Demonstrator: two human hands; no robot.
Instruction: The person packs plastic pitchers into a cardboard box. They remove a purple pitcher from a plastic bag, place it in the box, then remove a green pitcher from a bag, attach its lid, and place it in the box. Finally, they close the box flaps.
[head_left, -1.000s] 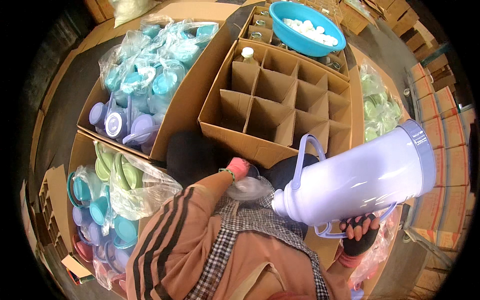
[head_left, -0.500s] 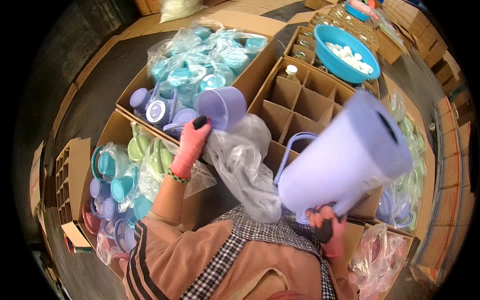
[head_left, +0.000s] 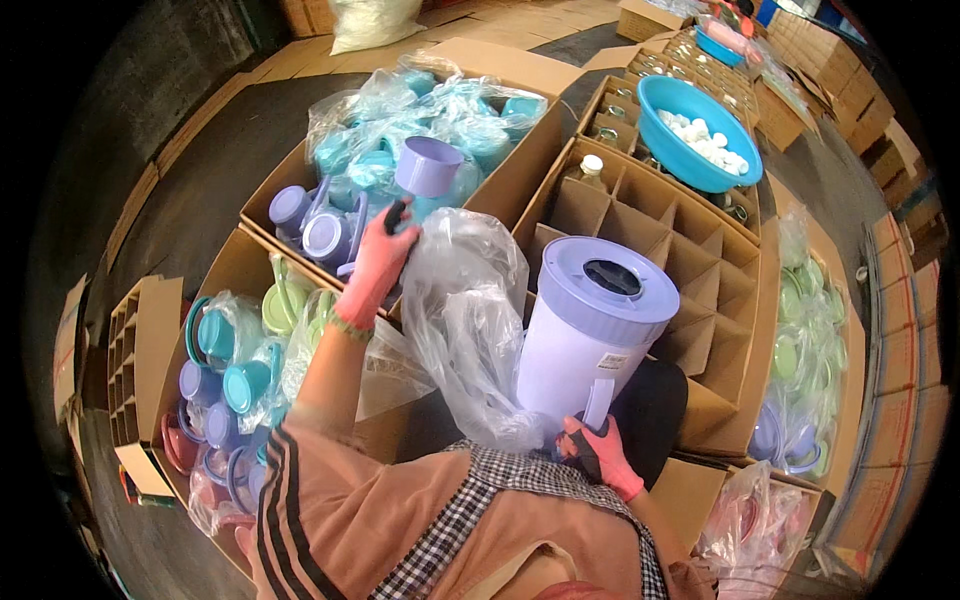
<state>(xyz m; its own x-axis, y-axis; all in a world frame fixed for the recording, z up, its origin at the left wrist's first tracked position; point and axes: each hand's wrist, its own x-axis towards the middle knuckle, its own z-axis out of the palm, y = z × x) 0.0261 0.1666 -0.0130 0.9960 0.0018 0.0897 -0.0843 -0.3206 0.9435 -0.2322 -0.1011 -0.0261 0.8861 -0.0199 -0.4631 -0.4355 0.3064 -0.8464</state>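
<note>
Two gloved hands are shown from above: the left hand at ten o'clock of centre, the right hand between four and five. The right hand's grip is clamped on the handle of a lilac flask, which lies directly at its twelve o'clock. The flask's long axis runs from about one o'clock, where the broad base with its dark round recess faces up, to seven o'clock, where the lower end is hidden. The left hand is farther off, at ten to eleven o'clock from the right. A lilac cup, mouth up, appears at its one o'clock, close by the fingertips; whether that grip is together or apart, or touches the cup, cannot be told. A clear bag hangs between left hand and flask. Beyond the flask, toward one o'clock, are a divided carton and a blue basin of white stoppers; toward eleven, a carton of bagged teal wares.
</note>
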